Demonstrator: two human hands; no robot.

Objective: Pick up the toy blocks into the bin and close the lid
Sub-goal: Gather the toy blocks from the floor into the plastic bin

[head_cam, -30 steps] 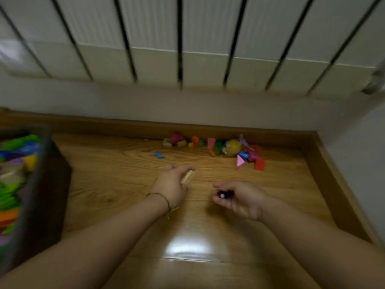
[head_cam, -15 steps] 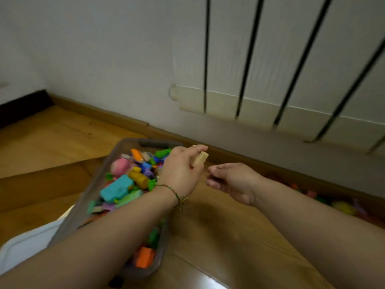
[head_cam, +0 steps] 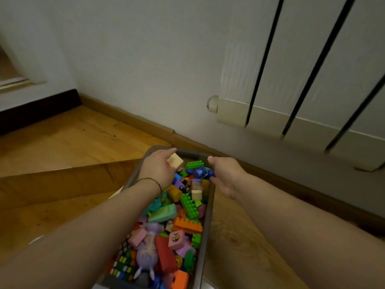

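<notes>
Toy blocks (head_cam: 177, 215) fill the grey bin (head_cam: 205, 236) on the wooden floor in the head view, so most of the pickup looks done. The left hand (head_cam: 158, 167) pinches a pale wooden block (head_cam: 175, 161) over the bin's far end. The right hand (head_cam: 225, 176) curls beside a blue block (head_cam: 201, 172) — holding it or not, I cannot tell. The bin is open — closing the lid remains.

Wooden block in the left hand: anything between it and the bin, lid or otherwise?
Nothing visible. The left hand holds the wooden block over the far end of the bin, which stands uncovered, with only piled toys below.
</notes>
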